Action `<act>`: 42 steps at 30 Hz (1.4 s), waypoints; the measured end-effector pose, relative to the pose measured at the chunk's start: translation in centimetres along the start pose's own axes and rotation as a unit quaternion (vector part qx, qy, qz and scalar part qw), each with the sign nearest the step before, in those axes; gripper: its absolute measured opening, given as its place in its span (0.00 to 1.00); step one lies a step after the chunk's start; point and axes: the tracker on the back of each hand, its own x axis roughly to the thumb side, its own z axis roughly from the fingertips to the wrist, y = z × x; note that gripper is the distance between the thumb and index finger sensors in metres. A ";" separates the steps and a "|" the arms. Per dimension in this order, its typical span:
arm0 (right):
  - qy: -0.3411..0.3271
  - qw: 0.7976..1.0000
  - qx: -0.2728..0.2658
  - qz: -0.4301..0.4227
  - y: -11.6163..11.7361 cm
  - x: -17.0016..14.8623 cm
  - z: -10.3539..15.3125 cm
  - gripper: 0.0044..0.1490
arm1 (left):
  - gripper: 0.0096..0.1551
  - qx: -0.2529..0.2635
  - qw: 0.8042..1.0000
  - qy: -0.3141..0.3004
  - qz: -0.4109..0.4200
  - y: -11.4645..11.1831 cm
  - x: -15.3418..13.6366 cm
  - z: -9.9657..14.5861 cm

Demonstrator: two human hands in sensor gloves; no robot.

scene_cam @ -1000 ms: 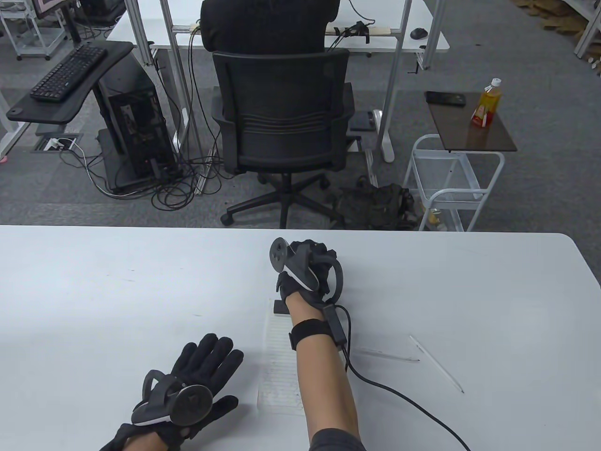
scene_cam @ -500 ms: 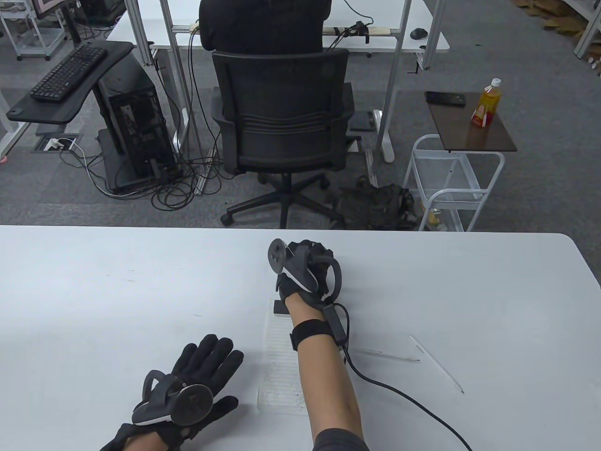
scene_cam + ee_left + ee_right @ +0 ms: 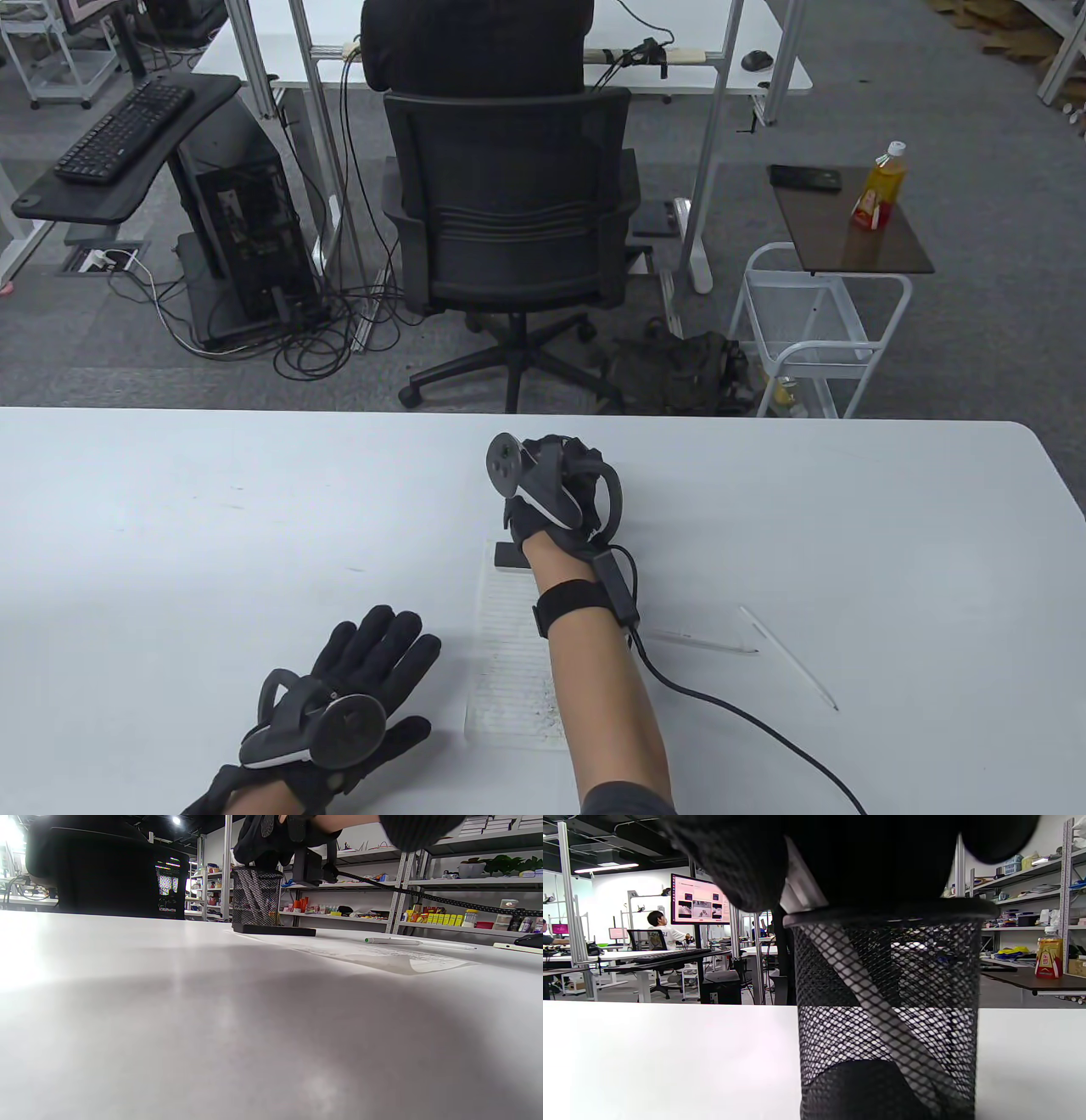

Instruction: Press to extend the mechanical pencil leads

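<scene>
no text, label or number is legible anywhere in these views.

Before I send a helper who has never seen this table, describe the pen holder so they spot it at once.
On the white table, follow the paper sheet to its far end. There a black mesh cup stands under the right hand. It is the only upright thing; the two pencils lie flat.

Black sensor gloves, grey-black trackers, bare forearms, black wrist strap (image 3: 570, 604), black cable (image 3: 730, 713), dark sleeve.
</scene>
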 end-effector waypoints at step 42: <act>0.135 0.847 -0.165 -0.488 -1.7 -17.1 18.0 0.34 | 0.52 0.008 1.000 -0.006 -0.005 0.0 0.4 0.0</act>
